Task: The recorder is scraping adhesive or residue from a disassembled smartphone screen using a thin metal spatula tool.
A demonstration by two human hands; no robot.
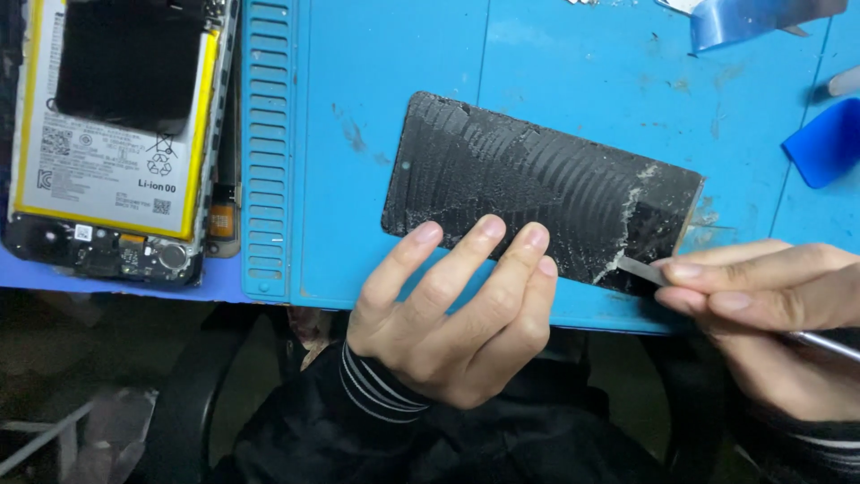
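Residue-streaked and black, the phone screen panel (537,193) lies flat on the blue work mat (573,63), tilted so its far end sits toward the mat's ribbed edge and its near end toward your right hand. Grey, ridged adhesive covers most of its surface; at the end nearest your right hand a dark patch is scraped clean.

Your left hand (457,309) rests on the panel's near long edge, four fingertips (490,228) pressed side by side onto it, pinning it to the mat. Your right hand (775,309) pinches a thin metal scraper tool (638,269) between thumb and forefinger, its flat blade touching the panel at the border of the cleaned patch; the tool's shaft runs back under your fingers.

Beyond the panel, across the mat's ribbed edge strip (269,143), an opened phone body (121,134) lies with its white, yellow-bordered battery exposed and a black piece resting on top. Off the panel's right end, at the mat's far side, lies a blue plastic pick (829,143); above that, near the top edge, a curled strip of blue film (748,20).
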